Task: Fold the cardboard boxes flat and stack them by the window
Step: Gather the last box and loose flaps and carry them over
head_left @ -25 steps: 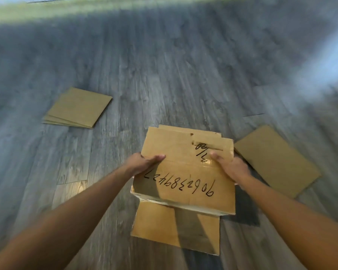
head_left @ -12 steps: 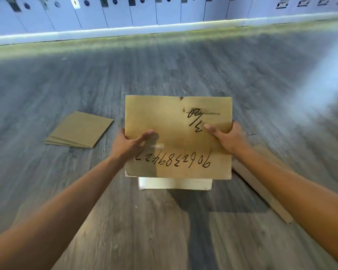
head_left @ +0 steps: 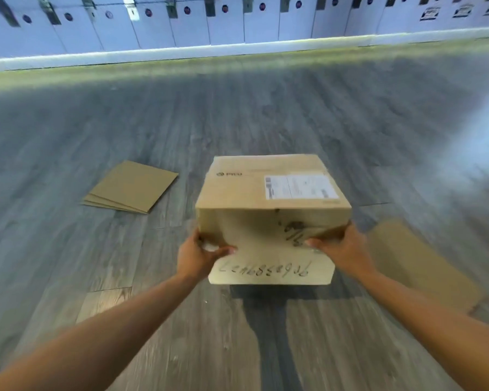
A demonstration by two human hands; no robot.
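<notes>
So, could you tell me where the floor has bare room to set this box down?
Bare floor lies between the flat cardboard stack and the far wall, and below the box. The right is crowded by a flattened piece.

I see a box [head_left: 271,193] of matt brown cardboard with a glossy white paper label [head_left: 301,187]. Left of centre, flat sheets [head_left: 130,187] show the same matt cardboard. The floor [head_left: 237,117] looks like grey wood-grain planks, faintly sheened.

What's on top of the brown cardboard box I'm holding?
A white shipping label and a small dark printed logo sit on the brown cardboard box. Its inside cannot be seen.
</notes>
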